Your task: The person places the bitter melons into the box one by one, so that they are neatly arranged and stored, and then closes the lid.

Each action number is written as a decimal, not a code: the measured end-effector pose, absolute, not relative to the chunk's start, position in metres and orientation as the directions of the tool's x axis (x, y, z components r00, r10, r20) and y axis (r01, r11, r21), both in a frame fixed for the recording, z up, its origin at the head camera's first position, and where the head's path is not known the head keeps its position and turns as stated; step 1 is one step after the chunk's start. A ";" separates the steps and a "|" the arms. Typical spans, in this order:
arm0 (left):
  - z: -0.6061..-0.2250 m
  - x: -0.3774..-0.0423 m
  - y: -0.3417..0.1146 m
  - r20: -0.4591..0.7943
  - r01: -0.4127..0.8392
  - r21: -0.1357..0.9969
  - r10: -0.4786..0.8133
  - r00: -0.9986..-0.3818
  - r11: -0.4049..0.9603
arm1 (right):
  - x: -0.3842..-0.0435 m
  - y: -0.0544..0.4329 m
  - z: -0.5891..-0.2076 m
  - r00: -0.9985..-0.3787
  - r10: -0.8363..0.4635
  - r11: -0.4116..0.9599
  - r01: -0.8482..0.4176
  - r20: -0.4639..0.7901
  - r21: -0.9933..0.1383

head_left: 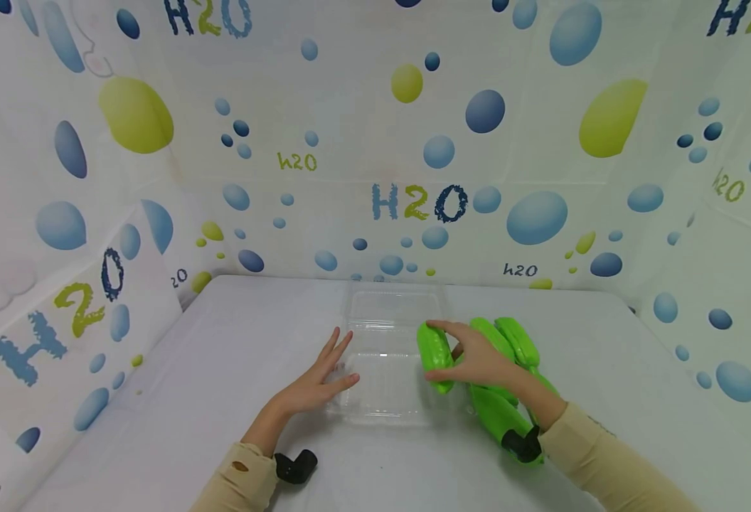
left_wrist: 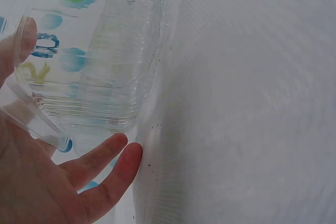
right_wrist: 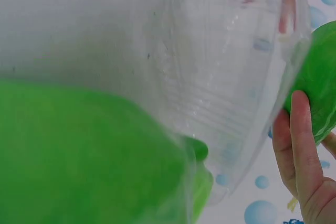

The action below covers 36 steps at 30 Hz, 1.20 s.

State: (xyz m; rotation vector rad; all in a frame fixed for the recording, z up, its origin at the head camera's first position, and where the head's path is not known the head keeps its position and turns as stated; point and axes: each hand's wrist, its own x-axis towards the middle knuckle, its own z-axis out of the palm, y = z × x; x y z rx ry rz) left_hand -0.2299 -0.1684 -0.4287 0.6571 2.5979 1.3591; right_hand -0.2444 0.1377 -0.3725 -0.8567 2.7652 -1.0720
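A clear plastic clamshell container (head_left: 385, 409) lies unfolded in front of me, its lid (head_left: 395, 306) towards the back. My left hand (head_left: 314, 384) is at its left side, fingers spread and nearly straight, the thumb reaching over the rim. In the left wrist view two fingertips (left_wrist: 121, 139) come right up to the container's ribbed corner (left_wrist: 89, 111). Above the container's right part, my right hand (head_left: 481, 359) pinches a glossy bright green oblong piece (head_left: 435, 355) between thumb and fingers. The same piece (right_wrist: 320, 77) shows at the right edge of the right wrist view.
Several more glossy green oblong pieces (head_left: 518, 341) lie in a pile right of the container, under the right forearm. A black wrist camera (head_left: 296, 467) sits by the left sleeve, another (head_left: 521, 444) by the right. White table (head_left: 247, 320); patterned cloth walls (head_left: 350, 107) surround it.
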 end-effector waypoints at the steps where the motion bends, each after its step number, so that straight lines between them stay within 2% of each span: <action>1: -0.428 -0.230 -0.168 0.079 0.315 0.807 0.439 -0.895 0.498 | -0.244 0.137 -0.374 -0.844 -0.517 0.602 -0.478 0.144 -0.640; 22: -0.428 -0.230 -0.170 0.098 0.334 0.809 0.450 -0.888 0.484 | -0.240 0.117 -0.390 -0.806 -0.575 0.571 -0.519 0.141 -0.636; 36: -0.429 -0.230 -0.169 0.090 0.328 0.801 0.440 -0.893 0.501 | -0.240 0.106 -0.396 -0.827 -0.549 0.600 -0.493 0.124 -0.630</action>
